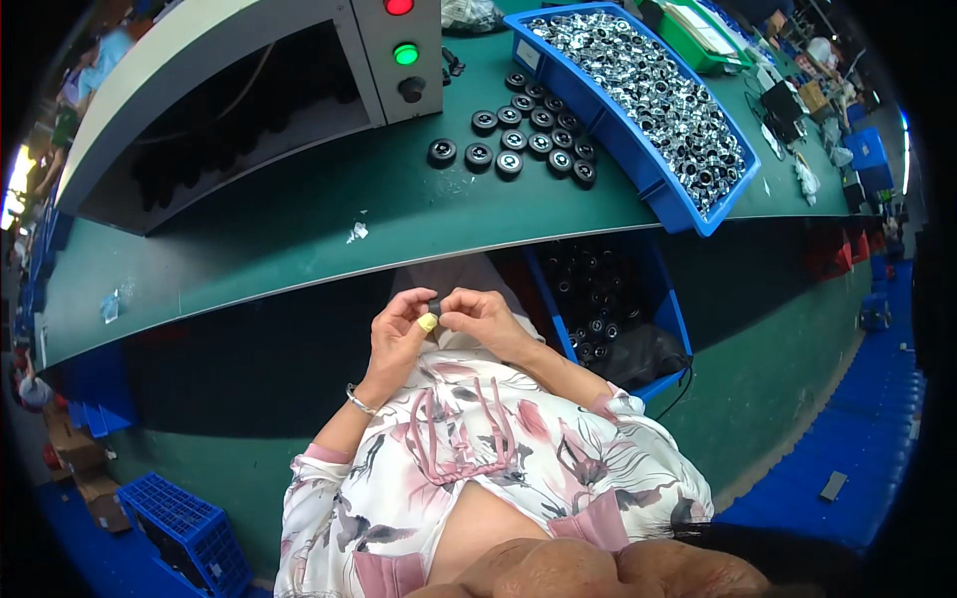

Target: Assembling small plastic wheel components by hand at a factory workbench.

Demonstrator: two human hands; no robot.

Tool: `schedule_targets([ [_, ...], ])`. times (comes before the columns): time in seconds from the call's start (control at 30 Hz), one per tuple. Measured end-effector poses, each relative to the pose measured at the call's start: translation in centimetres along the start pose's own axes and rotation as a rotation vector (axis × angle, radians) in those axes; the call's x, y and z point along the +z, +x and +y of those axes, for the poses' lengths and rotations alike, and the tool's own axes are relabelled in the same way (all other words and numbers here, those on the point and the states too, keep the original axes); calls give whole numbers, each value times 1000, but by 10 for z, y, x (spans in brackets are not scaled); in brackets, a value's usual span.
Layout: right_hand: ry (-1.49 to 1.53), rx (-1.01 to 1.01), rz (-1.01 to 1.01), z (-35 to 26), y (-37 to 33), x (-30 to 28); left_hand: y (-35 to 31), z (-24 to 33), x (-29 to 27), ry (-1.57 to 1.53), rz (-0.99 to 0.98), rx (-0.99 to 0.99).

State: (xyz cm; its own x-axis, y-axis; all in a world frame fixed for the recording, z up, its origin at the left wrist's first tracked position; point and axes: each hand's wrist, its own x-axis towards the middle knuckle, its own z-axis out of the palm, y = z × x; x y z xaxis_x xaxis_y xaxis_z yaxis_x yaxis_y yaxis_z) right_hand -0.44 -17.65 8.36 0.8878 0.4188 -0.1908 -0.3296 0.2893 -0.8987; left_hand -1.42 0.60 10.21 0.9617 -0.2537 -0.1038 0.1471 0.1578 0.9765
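Over my lap, just off the table's front edge, my left hand (397, 337) and my right hand (485, 321) meet at the fingertips. Both are closed on a small black part (434, 307), mostly covered by the fingers, so its exact kind cannot be made out. A yellow cover (428, 322) wraps the tip of my left thumb. Beyond my hands, several round black wheel-like pieces (509, 163) lie loose on the green table (299, 229). To their right stands a blue bin (648, 184) heaped with shiny metallic rings (638, 85).
A grey machine (414, 100) with a dark opening and red and green lights stands at the back left. Below the table edge, at my right, a blue crate (678, 334) holds black round parts and a dark bag (643, 357). A blue basket (184, 528) sits lower left.
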Motion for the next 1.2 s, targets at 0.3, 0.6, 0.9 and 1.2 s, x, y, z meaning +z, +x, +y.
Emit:
schedule_targets([
  [0.3,-398,73,-163,-4,9,-29,9,-16,-11,527,-71,213],
  [0.6,-189,32,165,13,15,-19,18,-34,-20,234,-87,-119],
  [0.9,229,419,242,20,4,-14,18,-65,-10,-222,107,-191],
  [1.2,177,212,248,37,6,-18,16,-53,-2,-55,50,-178],
])
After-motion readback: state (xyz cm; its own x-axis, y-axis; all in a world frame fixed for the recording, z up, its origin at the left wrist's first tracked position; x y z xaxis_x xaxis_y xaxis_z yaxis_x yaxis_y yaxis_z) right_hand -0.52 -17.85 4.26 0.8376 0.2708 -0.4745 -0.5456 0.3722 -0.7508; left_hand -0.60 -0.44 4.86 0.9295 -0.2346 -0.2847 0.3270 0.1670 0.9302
